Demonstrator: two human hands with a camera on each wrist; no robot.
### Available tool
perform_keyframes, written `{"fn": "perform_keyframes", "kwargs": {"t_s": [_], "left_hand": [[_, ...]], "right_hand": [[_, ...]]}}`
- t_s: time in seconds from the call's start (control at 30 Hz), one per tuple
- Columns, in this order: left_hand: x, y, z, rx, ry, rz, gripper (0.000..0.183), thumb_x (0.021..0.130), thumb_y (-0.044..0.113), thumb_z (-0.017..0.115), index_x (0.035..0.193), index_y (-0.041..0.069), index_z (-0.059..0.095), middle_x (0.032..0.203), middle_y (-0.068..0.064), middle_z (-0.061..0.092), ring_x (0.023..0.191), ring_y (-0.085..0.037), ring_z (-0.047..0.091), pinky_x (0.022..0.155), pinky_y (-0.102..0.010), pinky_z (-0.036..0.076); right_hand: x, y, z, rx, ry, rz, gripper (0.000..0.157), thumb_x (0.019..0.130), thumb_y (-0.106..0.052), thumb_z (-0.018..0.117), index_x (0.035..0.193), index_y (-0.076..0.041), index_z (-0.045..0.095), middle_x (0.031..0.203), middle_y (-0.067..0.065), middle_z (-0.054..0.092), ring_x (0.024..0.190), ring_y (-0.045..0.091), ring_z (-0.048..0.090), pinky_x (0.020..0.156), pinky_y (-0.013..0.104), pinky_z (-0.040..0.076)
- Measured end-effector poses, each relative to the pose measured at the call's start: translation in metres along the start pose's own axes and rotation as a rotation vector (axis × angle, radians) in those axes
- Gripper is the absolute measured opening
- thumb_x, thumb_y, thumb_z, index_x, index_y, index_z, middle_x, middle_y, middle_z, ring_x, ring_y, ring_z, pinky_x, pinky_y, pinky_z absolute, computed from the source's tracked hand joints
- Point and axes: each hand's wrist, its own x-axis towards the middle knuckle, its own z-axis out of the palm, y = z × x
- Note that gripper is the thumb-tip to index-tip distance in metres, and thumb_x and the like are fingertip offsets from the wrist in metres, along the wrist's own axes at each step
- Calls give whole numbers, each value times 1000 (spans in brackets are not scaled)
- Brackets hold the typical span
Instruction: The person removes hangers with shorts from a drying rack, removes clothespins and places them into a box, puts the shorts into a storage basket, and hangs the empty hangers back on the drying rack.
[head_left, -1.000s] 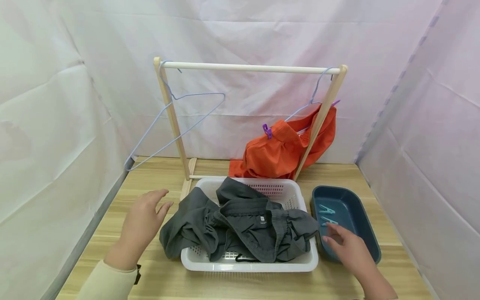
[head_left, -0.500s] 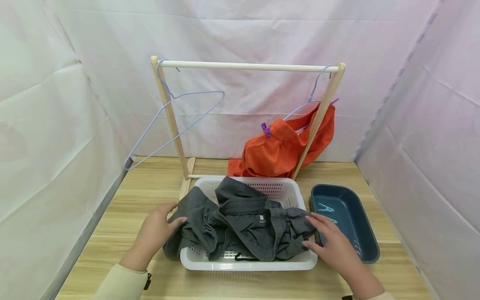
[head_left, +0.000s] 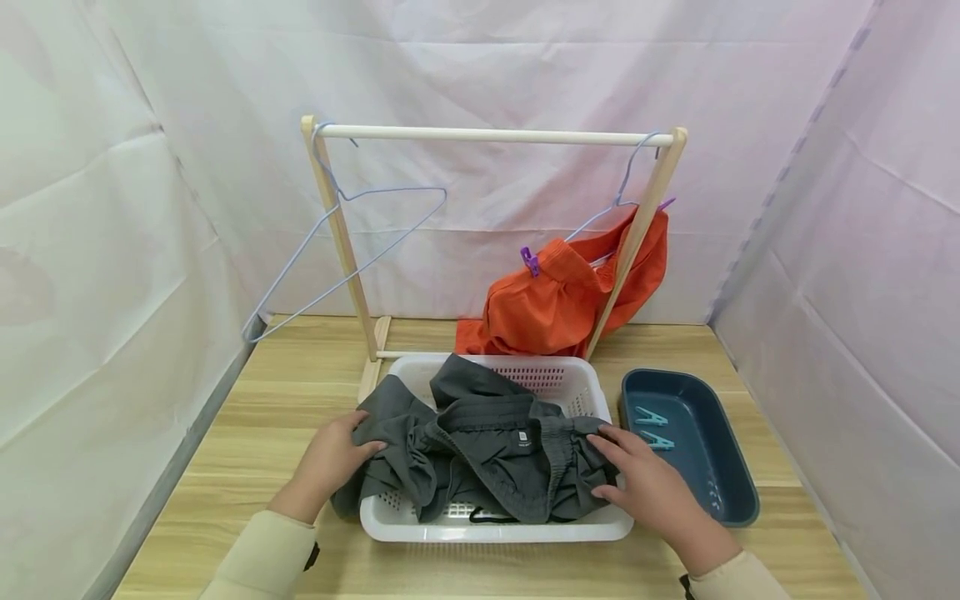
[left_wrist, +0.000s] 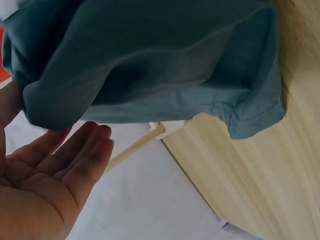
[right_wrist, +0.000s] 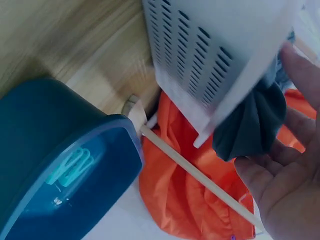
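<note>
Wooden table (head_left: 300,367): my left hand (head_left: 332,458) and right hand (head_left: 647,482) have reached the lower-centre grey garment (head_left: 480,462); 2 sides graspable, fingers parted, pinching nothing.

A: What is worn on the arms?
B: Plain cream sleeves: left sleeve (head_left: 262,554), right sleeve (head_left: 738,577).
A: Cuffs?
B: Something black is seen at each, left piece (head_left: 312,557) and right piece (head_left: 686,586), mostly hidden. Fingers (left_wrist: 89,167) are left bare.

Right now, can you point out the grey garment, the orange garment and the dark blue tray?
Grey garment (head_left: 491,458): head view, crumpled cloth near its middle.
Orange garment (head_left: 543,308): head view, front of the hanging cloth.
Dark blue tray (head_left: 699,433): head view, bare floor.
</note>
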Motion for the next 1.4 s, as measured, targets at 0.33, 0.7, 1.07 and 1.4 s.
{"fn": "perform_keyframes", "kwargs": {"t_s": [0.33, 0.7, 1.07, 1.4], "left_hand": [[7, -1, 11, -48, -41, -16, 54, 87, 19, 70, 126, -15, 53, 123, -33, 57, 115, -47, 54, 94, -55, 46], [6, 4, 11, -77, 0, -55, 19, 84, 17, 73, 86, 1, 62, 69, -2, 54, 63, -17, 48, 55, -30, 40], [5, 20, 6, 106, 5, -34, 17, 86, 15, 71, 84, 1, 62, 74, -6, 61, 66, -19, 54, 60, -38, 48], [10, 36, 2, 154, 15, 85, 2, 86, 5, 68, 84, 3, 68, 80, -8, 67, 73, -20, 62, 65, -40, 53]], "right_hand": [[9, 2, 11, -110, 55, -83, 59, 72, -9, 84, 126, -2, 61, 125, 14, 57, 116, 32, 56, 86, 45, 53], [14, 3, 14, -130, 123, -107, 51, 71, 0, 82, 119, 2, 63, 115, 15, 59, 109, 31, 57, 83, 44, 54], [17, -1, 12, -107, 158, -66, 29, 77, 9, 72, 103, -1, 68, 101, 9, 65, 97, 27, 61, 75, 42, 56], [26, -4, 5, 2, 61, 24, 22, 81, 10, 67, 95, -6, 69, 96, 9, 68, 94, 27, 64, 78, 43, 55]]}}
